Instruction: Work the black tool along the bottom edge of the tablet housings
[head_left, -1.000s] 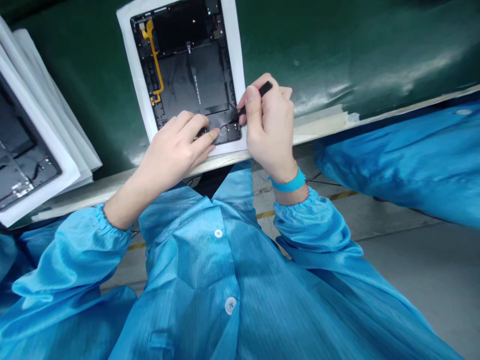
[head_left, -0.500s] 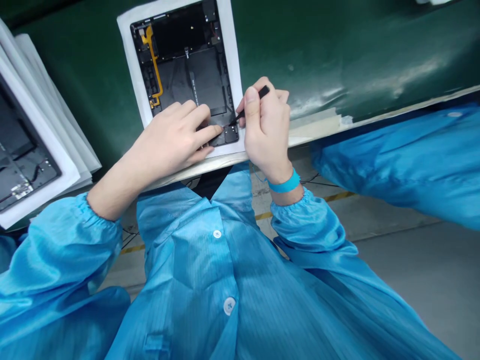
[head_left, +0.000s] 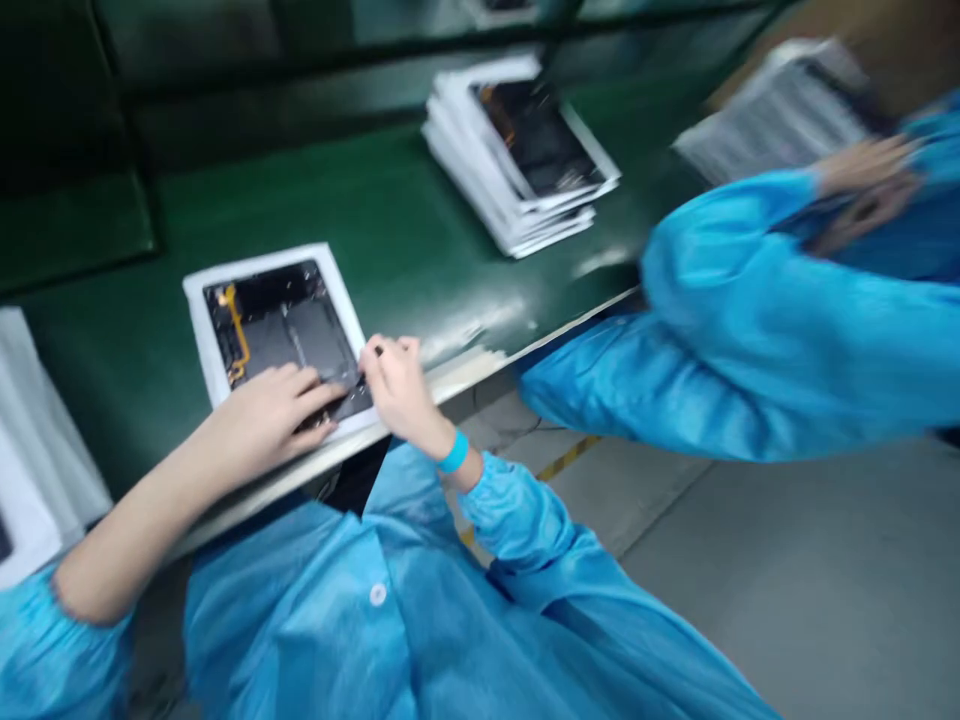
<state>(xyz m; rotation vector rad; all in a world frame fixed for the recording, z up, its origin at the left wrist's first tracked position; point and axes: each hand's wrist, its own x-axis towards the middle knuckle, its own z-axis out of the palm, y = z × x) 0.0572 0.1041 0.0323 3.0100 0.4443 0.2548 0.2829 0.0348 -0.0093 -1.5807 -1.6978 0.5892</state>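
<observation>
A dark open tablet-like panel with an orange flex cable lies on a white sheet near the table's front edge. My left hand rests on the panel's lower part, its fingers stretched towards the bottom right corner. At that corner, my right hand pinches a slim black pointed tool. Mostly the tool's upper end shows above the fingers; its tip is blurred. Around the right wrist is a blue band.
A stack of similar panels on white sheets stands further back on the green table. More white sheets lie at the left. On the right sits a co-worker in a blue sleeve, near another pale stack.
The view has swung up and right, bringing the back stack and the co-worker's arms into sight. Both hands stay at the panel's lower right corner, the tool still in the right hand.
</observation>
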